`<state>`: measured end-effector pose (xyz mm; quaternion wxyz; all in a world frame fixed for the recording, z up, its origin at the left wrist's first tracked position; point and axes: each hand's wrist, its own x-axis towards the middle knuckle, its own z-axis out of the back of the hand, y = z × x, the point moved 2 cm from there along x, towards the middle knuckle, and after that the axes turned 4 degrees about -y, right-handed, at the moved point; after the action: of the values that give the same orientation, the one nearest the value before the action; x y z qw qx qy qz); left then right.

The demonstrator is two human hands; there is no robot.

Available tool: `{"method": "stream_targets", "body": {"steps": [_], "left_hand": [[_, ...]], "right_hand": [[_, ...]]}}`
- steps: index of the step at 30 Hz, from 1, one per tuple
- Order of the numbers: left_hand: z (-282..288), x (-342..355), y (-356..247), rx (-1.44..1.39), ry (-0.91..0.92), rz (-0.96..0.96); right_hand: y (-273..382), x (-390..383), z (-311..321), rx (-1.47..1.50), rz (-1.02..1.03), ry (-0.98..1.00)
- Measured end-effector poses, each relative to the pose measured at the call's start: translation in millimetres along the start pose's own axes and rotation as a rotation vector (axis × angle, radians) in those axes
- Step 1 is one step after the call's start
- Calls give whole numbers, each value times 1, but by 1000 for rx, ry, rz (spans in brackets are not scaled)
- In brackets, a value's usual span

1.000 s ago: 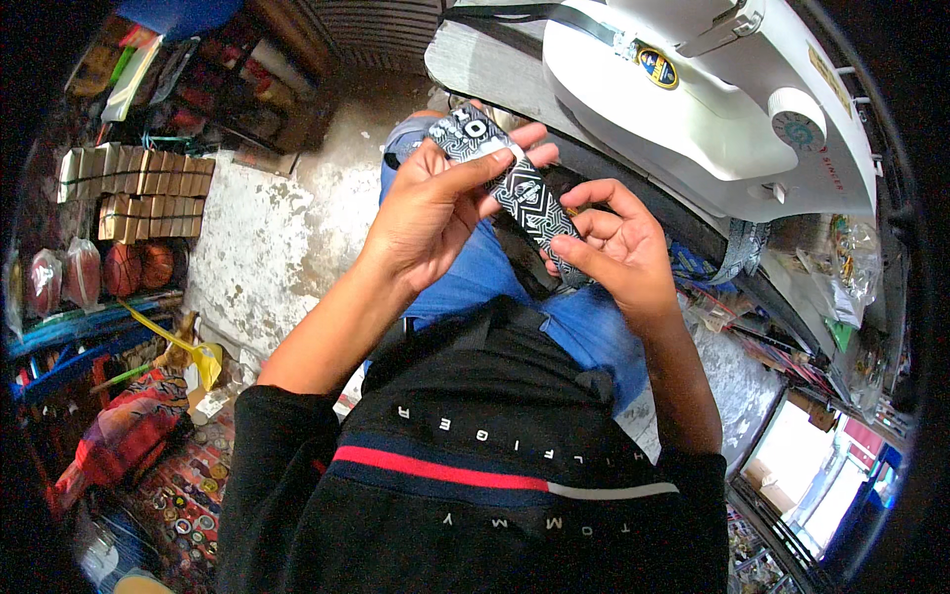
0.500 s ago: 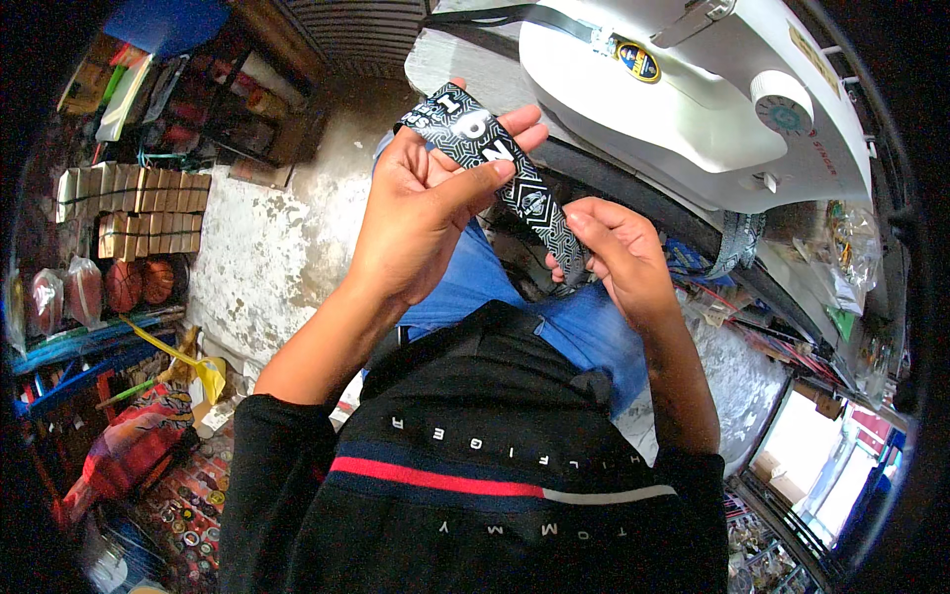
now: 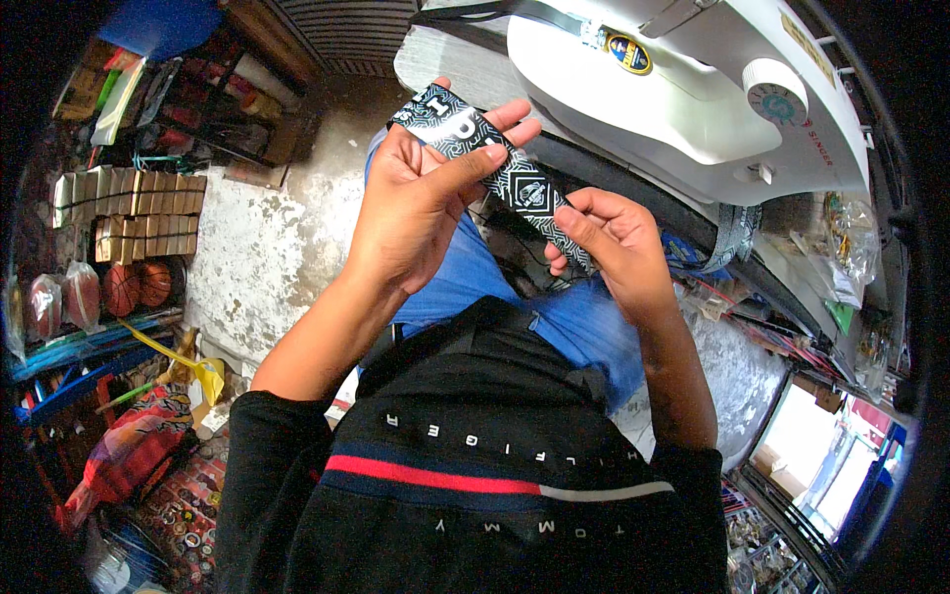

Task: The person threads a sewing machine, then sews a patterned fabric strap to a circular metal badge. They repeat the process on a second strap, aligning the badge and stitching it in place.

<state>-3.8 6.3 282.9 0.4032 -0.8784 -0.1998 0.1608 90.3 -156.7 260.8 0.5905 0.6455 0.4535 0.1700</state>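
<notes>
A black ribbon strap (image 3: 531,191) with white line patterns and lettering stretches between my two hands above my lap. My left hand (image 3: 421,193) pinches it under the thumb, the fingers behind it and the strap's upper end lying across the palm side. Lower down, my right hand (image 3: 614,241) grips the strap between thumb and fingers. A square emblem on it faces up between the hands. Just beyond stands a white sewing machine (image 3: 683,124), with another black strap (image 3: 495,12) lying at its far end, near a round black-and-yellow patch (image 3: 629,54).
The machine's table (image 3: 421,64) has a dark edge close to my hands. A patterned strap (image 3: 733,238) hangs at its right. On the left are stacked boxes (image 3: 124,193), bagged balls (image 3: 81,297), basketballs (image 3: 123,290) and a yellow dustpan (image 3: 209,378).
The strap has turned flatter between my hands, so its square emblem now shows fully. My right hand has moved slightly up and left along with it.
</notes>
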Motion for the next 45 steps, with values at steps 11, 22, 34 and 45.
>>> {"method": "stream_targets", "body": {"steps": [11,22,34,45], "left_hand": [[-1,0,4,-75,13,-16],[-5,0,6,-89,12,-20],[-3,4,20,-56,-4,12],[-46,-16,11,1262,435,-1184]], "right_hand": [[-3,3,10,33,-9,-6],[-2,4,17,49,33,-3],[5,-4,27,10,169,21],[18,-40,29,508,-64,-44]]}}
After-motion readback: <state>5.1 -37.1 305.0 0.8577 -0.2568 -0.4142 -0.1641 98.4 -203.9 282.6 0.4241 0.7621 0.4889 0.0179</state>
